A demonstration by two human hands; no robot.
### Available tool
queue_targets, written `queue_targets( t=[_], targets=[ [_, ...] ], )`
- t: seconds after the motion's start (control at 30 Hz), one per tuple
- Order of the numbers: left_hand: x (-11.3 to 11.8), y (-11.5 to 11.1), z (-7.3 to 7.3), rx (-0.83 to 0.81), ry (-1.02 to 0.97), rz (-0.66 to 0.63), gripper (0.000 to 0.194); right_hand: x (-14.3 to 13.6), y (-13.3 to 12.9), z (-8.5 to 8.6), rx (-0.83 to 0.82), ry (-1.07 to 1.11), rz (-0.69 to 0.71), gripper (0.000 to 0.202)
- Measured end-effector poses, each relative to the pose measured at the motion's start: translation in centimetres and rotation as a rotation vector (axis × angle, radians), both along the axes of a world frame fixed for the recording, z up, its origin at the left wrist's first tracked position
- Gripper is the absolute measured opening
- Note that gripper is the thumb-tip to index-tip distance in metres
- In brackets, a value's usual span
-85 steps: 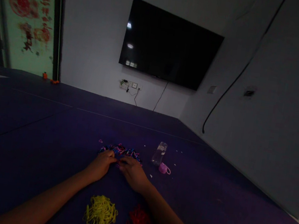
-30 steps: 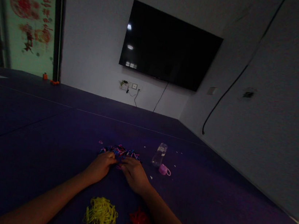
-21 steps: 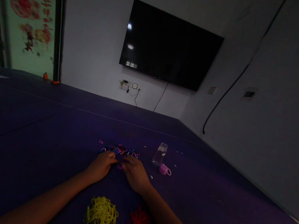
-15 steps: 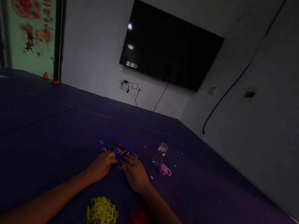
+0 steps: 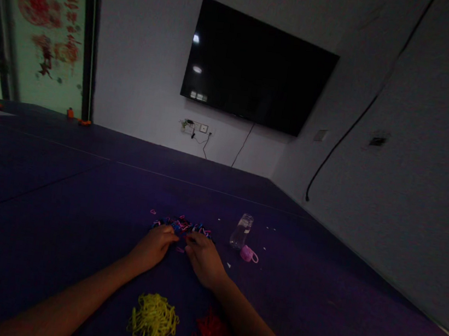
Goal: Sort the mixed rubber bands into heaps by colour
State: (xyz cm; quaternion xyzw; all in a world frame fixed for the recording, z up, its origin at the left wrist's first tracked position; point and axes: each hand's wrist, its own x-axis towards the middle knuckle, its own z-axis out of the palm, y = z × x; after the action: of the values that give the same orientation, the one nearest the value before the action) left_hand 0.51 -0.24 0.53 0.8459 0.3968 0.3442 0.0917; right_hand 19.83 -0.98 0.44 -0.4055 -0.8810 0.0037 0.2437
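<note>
Left hand (image 5: 156, 246): back upward, fingers bent at the near left edge of the mixed heap of bands (image 5: 183, 223), thumb and forefinger close together; clenched on a band or merely resting, impossible to make out in the dim light
Right hand (image 5: 205, 259): opposite, across a narrow gap, fingers curled inward; something small and reddish at the fingertips, too dark to identify, hence a grasp not certain
Heap: just beyond both hands, low and spread sideways, blue, pink and dark bands tangled together; nearest part hidden behind the fingers
Single pink band (image 5: 179, 250): flat on the purple surface (image 5: 316, 290), between the hands, on the near side of the heap
Stray pink band (image 5: 153, 211): beyond the left end of the heap, a little apart from it
Yellow bands (image 5: 153, 321): in a loose pile between the forearms, well apart from the heap
Red bands (image 5: 210, 332): in a darker pile to the right of the yellow, close beside the right forearm
Clear bottle (image 5: 241, 233): to the right of the heap; upright or lying, hard to say
Pink lid (image 5: 247, 253): off the bottle, just beside its near end, loop to the right
White scraps (image 5: 229, 265): scattered around bottle and lid
Television (image 5: 258, 68): on the far wall, dark, with a few reflections; sockets (image 5: 204, 128) below
Glass door (image 5: 48, 29): far left, with red decorations
</note>
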Motion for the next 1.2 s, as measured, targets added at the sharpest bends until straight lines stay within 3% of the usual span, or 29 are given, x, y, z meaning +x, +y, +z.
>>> queue_targets(
  t=[0.2, 0.4, 0.63, 1.2],
  targets=[
    [-0.1, 0.1, 0.1, 0.014, -0.207, 0.030, 0.025, 0.0, -0.4, 0.5, -0.007, 0.043, 0.033, 0.031],
    [-0.4, 0.1, 0.2, 0.004, -0.293, 0.080, 0.017, 0.0, -0.8, 0.8, 0.019, 0.053, 0.083, 0.035],
    [-0.2, 0.1, 0.0, -0.027, -0.318, 0.009, 0.021, -0.1, -1.2, 1.1, 0.039, 0.031, 0.161, 0.037],
    [-0.2, 0.3, -0.3, -0.234, -0.457, -0.070, 0.032, -0.5, -1.6, 1.3, 0.095, -0.009, 0.146, 0.035]
  ],
)
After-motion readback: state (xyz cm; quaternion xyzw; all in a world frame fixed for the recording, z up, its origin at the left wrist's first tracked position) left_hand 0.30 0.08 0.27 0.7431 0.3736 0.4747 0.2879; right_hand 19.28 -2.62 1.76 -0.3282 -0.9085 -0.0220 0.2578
